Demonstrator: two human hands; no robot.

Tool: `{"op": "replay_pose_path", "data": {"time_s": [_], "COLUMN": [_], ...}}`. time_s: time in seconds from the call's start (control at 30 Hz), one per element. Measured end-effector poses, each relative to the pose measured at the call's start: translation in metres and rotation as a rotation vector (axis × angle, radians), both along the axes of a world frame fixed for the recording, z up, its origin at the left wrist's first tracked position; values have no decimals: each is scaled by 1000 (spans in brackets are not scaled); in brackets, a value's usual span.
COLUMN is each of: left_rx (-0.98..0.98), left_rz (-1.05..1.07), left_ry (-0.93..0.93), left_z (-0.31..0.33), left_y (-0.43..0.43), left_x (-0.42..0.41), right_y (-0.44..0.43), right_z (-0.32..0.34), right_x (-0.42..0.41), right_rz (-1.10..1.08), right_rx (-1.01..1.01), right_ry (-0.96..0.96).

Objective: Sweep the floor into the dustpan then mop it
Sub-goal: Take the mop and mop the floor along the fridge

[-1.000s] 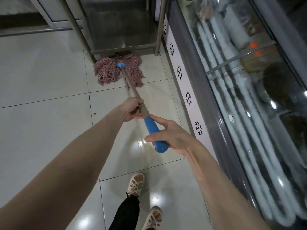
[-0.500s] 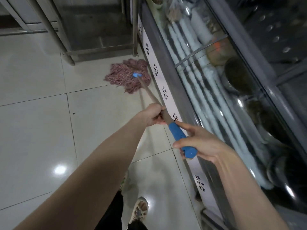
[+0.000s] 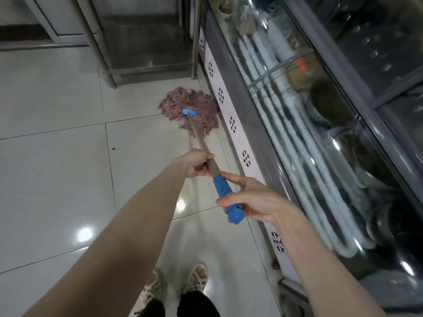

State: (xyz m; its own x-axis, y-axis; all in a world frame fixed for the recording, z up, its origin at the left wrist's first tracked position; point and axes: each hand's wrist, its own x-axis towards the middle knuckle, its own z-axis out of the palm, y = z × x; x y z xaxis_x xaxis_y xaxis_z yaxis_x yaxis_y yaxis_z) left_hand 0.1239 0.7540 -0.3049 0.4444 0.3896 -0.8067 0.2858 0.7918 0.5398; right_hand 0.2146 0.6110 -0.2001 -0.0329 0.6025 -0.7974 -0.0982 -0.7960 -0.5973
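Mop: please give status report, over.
Left hand grips shaft, right hand holds blue grip. Mop head on floor beside display case base. Metal table leg just beyond.

Floor tiles (image 3: 57, 179): glossy, smooth. Mop head (image 3: 190, 108) ahead of both hands: pink yarn strands. Grip (image 3: 225, 197) in right hand (image 3: 256, 202): smooth blue plastic.

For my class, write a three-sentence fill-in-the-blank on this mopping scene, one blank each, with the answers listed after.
The pink mop head rests on the tiled ____, beside the glass case.
The right hand holds the handle's end grip, coloured ____.
The left hand grips the shaft between the mop head and the ____ hand.
Answers: floor, blue, right.
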Motion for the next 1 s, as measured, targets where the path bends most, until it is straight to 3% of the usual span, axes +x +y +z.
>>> {"op": "replay_pose_path", "data": {"time_s": [0.43, 0.63, 0.8, 1.0], "left_rx": [109, 73, 28, 4], "left_rz": [160, 300, 375, 412], "left_ry": [142, 162, 119, -8], "left_z": [12, 2, -2, 0], "left_y": [19, 12, 5, -23], "left_x": [-246, -330, -344, -295], "right_y": [55, 58, 48, 24], "right_z": [-9, -23, -23, -7], "right_x": [-208, -279, -293, -245], "right_rz": [307, 408, 382, 421], "right_rx": [30, 37, 46, 54], "right_ry": [88, 123, 86, -2]}}
